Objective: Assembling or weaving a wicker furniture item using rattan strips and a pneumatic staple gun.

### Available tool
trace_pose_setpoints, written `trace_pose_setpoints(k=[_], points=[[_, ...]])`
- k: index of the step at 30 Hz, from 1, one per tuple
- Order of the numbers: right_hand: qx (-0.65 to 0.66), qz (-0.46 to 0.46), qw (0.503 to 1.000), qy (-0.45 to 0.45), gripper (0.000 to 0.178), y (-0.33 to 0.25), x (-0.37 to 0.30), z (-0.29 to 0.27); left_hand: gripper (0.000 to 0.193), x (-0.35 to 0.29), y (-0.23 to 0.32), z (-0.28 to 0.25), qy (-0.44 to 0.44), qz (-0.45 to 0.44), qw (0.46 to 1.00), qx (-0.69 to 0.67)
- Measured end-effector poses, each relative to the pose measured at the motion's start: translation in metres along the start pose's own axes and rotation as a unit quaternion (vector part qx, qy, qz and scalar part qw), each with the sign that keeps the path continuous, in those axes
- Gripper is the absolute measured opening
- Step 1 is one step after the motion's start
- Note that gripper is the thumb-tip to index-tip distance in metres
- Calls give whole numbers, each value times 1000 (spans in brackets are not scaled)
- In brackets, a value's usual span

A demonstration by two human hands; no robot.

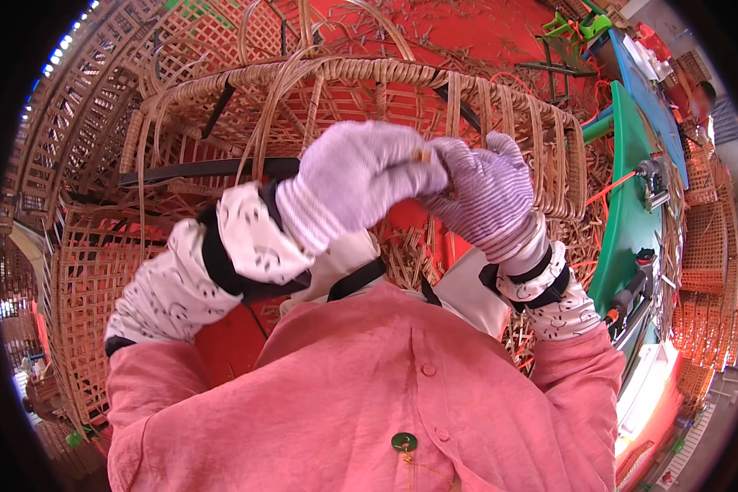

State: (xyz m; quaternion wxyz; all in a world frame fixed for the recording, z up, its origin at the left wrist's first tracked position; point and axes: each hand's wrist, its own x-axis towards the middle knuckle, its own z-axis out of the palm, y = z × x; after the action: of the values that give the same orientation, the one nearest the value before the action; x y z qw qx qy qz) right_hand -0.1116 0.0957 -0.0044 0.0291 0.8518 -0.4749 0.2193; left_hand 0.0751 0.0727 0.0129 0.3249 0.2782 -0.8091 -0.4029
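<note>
Lilac-and-white striped gloves meet over a worker's lap in the head view, probably worn against the rough edges of cane. The left hand is curled, its fingertips brought up to the right hand, which is half closed with one digit raised. A small brown patch shows where they join; whether it is cane or something else, and whether either hand grips it, cannot be told.

Just beyond both hands lies the wicker frame, its wrapped rim facing the worker, a position that seems to bring the wrapping within easy reach. Loose strands loop over that rim ahead of the left hand, likely ends left long. A black bar runs out to the left of the same hand, and farther left stands a lattice panel.

To the right of the right hand, a green desk carries a grey tool and a black tool, apparently parked there to free both hands. An orange hose reaches the grey one. Beneath the hands, cane scraps litter the floor.
</note>
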Motion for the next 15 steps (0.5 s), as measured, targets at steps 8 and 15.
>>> trace_pose_setpoints(k=[8,15], points=[[19,-61,996,-57,31,-4,11,-10,33,-47,-36,22,69,261,896,351],[-126,-56,986,-90,40,-10,14,3,15,-47,-25,6,3,199,928,316]])
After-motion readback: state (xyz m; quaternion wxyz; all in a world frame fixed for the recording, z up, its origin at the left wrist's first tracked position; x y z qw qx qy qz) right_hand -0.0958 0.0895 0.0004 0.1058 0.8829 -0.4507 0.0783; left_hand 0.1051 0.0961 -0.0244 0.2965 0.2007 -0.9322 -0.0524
